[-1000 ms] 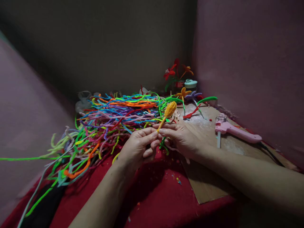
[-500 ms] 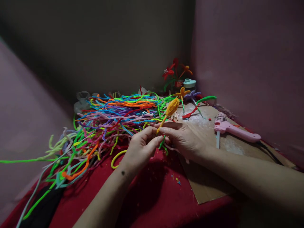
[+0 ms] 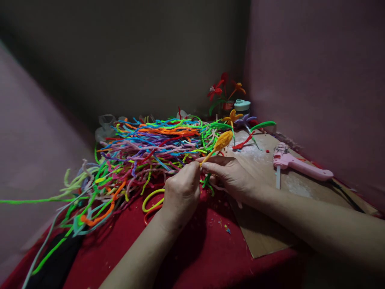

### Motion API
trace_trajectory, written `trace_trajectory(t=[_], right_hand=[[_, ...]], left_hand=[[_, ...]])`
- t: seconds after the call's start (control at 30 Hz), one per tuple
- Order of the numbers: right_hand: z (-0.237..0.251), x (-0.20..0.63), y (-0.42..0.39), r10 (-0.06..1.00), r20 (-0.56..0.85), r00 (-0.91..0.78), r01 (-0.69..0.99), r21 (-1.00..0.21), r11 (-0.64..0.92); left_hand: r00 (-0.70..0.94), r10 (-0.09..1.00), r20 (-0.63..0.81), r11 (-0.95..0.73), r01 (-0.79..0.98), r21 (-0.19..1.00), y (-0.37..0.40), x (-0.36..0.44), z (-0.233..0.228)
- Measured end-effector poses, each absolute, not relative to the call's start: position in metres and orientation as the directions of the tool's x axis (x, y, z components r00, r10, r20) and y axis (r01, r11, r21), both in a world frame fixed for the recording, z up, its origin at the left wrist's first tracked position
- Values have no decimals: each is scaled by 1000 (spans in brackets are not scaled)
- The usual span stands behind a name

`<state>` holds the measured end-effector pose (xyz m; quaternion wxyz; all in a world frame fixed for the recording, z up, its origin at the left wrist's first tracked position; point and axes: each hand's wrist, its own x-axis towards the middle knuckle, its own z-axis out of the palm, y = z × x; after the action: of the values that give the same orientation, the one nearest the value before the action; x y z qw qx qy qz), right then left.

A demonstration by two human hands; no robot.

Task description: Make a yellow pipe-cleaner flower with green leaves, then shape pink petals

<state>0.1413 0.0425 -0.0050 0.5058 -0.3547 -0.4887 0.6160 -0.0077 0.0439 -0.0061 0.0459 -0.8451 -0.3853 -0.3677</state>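
Observation:
My left hand [image 3: 182, 190] and my right hand [image 3: 230, 176] meet above the red cloth [image 3: 192, 249]. Both pinch the thin stem of a yellow-orange pipe-cleaner bud [image 3: 222, 141], whose fuzzy oval head points up and to the right. A green pipe-cleaner piece [image 3: 206, 181] hangs below the fingers between the hands. Just behind and left of the hands lies a big tangled pile of coloured pipe cleaners [image 3: 144, 148]. A yellow loop [image 3: 150, 198] lies on the cloth beside my left wrist.
A pink glue gun [image 3: 300, 166] rests on a cardboard sheet [image 3: 270, 224] at the right. Finished pipe-cleaner flowers [image 3: 224, 94] and a pale green lidded jar [image 3: 242, 105] stand in the far corner. Walls close in on the back and right.
My left hand has turned palm-down, its back now facing me. The bud's head has tipped further to the right and lower. My right hand has hardly moved.

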Motion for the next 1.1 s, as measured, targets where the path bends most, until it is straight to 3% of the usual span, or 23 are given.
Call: trace_trajectory(t=[0.13, 0.3, 0.53, 0.8, 0.93, 1.1], right_hand=[[0, 140, 41, 970, 51, -237, -282, -959, -18], [-7, 142, 44, 957, 105, -272, -292, -956, 23], [-7, 145, 45, 952, 106, -287, -277, -960, 23], [-11, 141, 48, 923, 109, -369, -456, -886, -78], [-8, 138, 48, 902, 96, -420, -568, -803, -180], [-2, 139, 45, 911, 66, -407, -578, -791, -200]], left_hand=[[311, 727, 613, -640, 631, 439, 40, -6, 2], [221, 873, 434, -485, 484, 729, 36, -1, 12], [179, 978, 108, -140, 174, 975, 34, 3, 23], [400, 904, -151, 236, -172, 957, 39, -5, 24], [537, 830, -154, 329, -247, 911, 41, -8, 24], [603, 789, -120, 369, -308, 877, 42, -11, 23]])
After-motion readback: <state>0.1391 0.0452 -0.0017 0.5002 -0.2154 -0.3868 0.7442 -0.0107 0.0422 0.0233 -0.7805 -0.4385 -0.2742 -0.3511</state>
